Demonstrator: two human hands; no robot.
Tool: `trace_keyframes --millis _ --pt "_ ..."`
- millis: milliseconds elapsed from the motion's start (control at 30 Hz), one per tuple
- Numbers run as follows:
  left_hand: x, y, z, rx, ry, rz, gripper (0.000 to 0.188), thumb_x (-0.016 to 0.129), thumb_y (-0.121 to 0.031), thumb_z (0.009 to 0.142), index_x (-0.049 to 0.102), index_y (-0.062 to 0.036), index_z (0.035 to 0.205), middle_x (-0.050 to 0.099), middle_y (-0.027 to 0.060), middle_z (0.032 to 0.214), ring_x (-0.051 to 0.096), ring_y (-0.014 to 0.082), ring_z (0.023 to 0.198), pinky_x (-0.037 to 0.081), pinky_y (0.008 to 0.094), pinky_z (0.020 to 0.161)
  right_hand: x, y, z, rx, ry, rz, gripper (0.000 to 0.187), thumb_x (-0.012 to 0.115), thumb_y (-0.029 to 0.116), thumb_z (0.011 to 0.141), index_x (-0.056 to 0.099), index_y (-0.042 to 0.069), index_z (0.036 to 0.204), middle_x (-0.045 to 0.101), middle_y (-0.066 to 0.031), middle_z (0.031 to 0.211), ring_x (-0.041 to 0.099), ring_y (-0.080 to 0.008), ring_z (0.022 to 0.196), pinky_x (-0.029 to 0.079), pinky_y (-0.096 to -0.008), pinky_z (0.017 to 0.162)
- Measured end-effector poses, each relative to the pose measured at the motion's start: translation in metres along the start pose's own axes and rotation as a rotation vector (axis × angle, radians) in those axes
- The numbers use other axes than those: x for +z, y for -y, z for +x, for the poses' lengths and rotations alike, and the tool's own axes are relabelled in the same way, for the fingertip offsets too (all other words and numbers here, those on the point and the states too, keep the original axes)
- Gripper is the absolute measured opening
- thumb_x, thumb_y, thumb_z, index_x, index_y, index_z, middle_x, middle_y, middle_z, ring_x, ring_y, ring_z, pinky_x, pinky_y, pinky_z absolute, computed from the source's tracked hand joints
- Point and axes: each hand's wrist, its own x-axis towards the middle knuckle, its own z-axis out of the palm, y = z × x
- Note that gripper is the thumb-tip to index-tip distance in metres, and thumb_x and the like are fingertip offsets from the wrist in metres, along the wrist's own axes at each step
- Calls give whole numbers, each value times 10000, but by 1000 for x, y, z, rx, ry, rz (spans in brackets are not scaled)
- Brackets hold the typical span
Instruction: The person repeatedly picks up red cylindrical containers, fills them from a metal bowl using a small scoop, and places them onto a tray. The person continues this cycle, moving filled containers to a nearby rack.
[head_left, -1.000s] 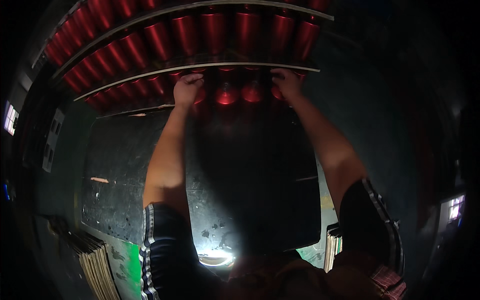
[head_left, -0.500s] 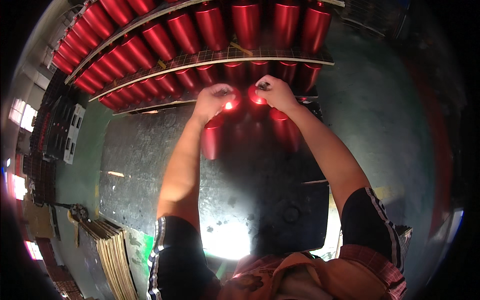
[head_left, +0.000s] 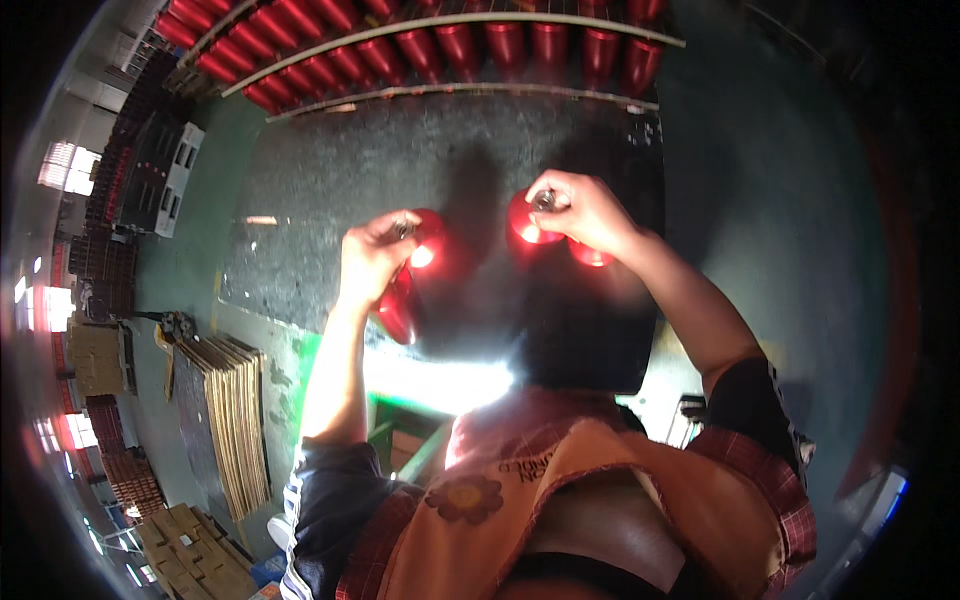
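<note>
My left hand point(head_left: 368, 262) is closed around the metal neck of a glossy red cylinder point(head_left: 430, 238) above the dark board. My right hand point(head_left: 592, 218) grips the neck of a similar red cylinder point(head_left: 524, 222), whose round shoulder catches the light. Beneath the left hand shows another red cylinder point(head_left: 396, 312), tilted. A further red cylinder point(head_left: 590, 253) peeks out under the right hand. Whether those two are also held cannot be made out. My fingers partly cover the necks.
Rows of red cylinders point(head_left: 455, 48) stand on a tiered rack with pale-edged shelves point(head_left: 420, 92) at the far side. The dark board point(head_left: 320, 170) lies below my hands. At left are a stack of boards point(head_left: 235, 430) and cardboard boxes point(head_left: 195, 555).
Both hands have come back from the rack toward my body, bringing the red cylinders over the dark board. They are now farther apart. The rack sits higher in view.
</note>
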Motion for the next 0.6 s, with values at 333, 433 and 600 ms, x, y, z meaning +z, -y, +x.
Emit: trace_keyframes --millis 333,433,600 --pt "-38 66 -55 155 40 -22 314 756 -135 852 726 -65 1156 655 -23 766 598 61 694 502 230 676 56 1 -72 -130 -211 -127 297 762 55 852 666 46 1133 481 63 602 412 -2 545 325 -219 511" --pt "-50 74 -49 111 -169 -272 244 695 -106 915 721 -49 1151 574 -61 703 501 27 616 431 215 572 47 2 -73 -189 -482 -142 203 731 35 882 679 42 1078 422 76 566 366 9 511 283 -216 481" --pt "-40 75 -62 469 -346 62 296 731 -150 875 717 -68 1159 648 29 913 597 140 841 484 278 800 43 -3 -80 -269 -447 -248 300 776 56 811 743 137 1098 597 -30 978 561 -84 832 470 -237 730"
